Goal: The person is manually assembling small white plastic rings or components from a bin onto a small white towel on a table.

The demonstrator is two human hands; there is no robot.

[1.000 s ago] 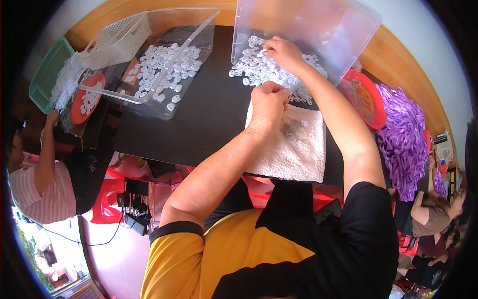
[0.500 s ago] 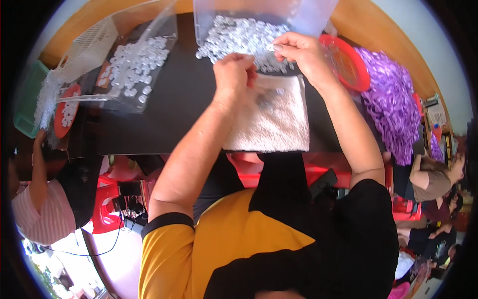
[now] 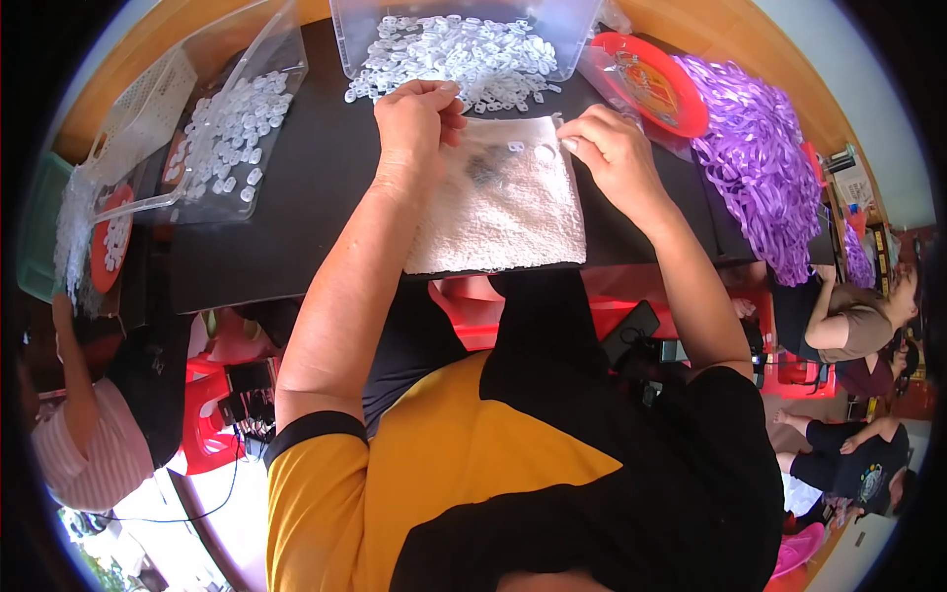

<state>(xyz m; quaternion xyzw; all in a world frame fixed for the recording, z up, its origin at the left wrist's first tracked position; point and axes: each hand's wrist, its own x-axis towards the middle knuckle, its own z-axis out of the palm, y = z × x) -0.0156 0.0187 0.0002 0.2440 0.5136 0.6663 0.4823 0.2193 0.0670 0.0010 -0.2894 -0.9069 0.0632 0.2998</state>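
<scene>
A white towel (image 3: 493, 222) lies on the black table, with a grey smudge near its far part. On it sits a small white plastic piece (image 3: 516, 146) with holes, and a second pale piece (image 3: 545, 154) shows near its right edge. My left hand (image 3: 412, 123) is over the towel's far left corner, its fingers curled closed and their contents hidden. At the towel's right edge, my right hand (image 3: 617, 153) has thumb and forefinger pinched together; anything between them is too small to make out. Just beyond both hands is a heap of similar white pieces (image 3: 464, 59).
A clear plastic bin (image 3: 345, 35) stands behind the heap. Right of it are a red round tray (image 3: 691, 104) and a pile of purple ribbon straps (image 3: 764, 168). At left, a clear box (image 3: 296, 49) holds more white pieces. Other people sit at both sides.
My right hand has come from the heap toward me, to the towel's right edge. A second pale piece now shows on the towel. The whole view has shifted slightly.
</scene>
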